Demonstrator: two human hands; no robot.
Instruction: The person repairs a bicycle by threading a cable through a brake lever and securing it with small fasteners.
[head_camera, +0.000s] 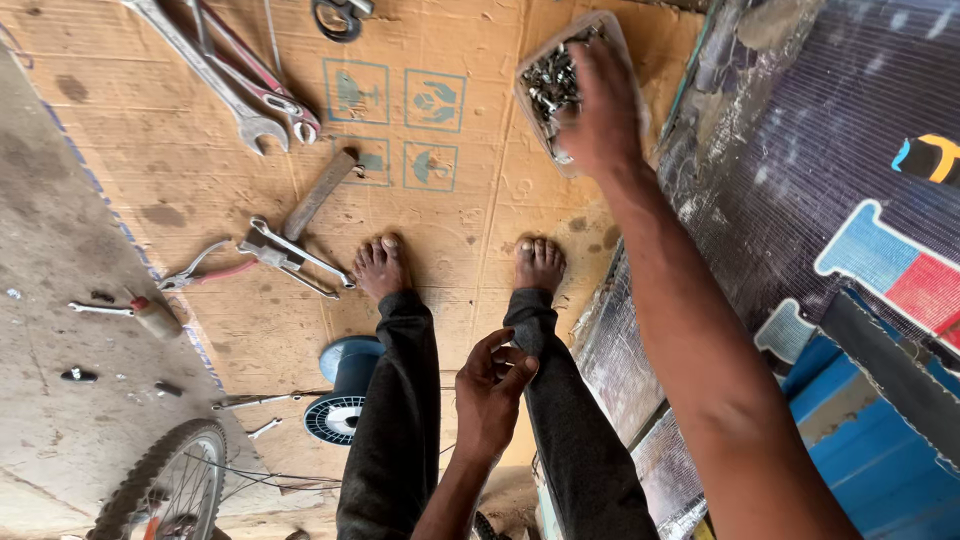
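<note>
My right hand (600, 110) reaches forward into a clear plastic tub (606, 24) of small metal screws and bolts (548, 85) on the cardboard sheet (450, 230). Its fingers are down among the hardware and hidden from me. My left hand (490, 385) hovers between my knees, close to my dark trouser legs, with thumb and fingertips pinched together. Nothing shows between them. My bare feet (380, 265) rest on the cardboard.
On the cardboard lie long wrenches (235, 90), scissors (340, 18), a hammer (318, 193), a clamp-like tool (295, 255) and red-handled pliers (200, 270). A screwdriver (135, 312), a blue spool (345, 390) and a bicycle wheel (170, 490) sit lower left. A printed woven mat (830, 150) fills the right.
</note>
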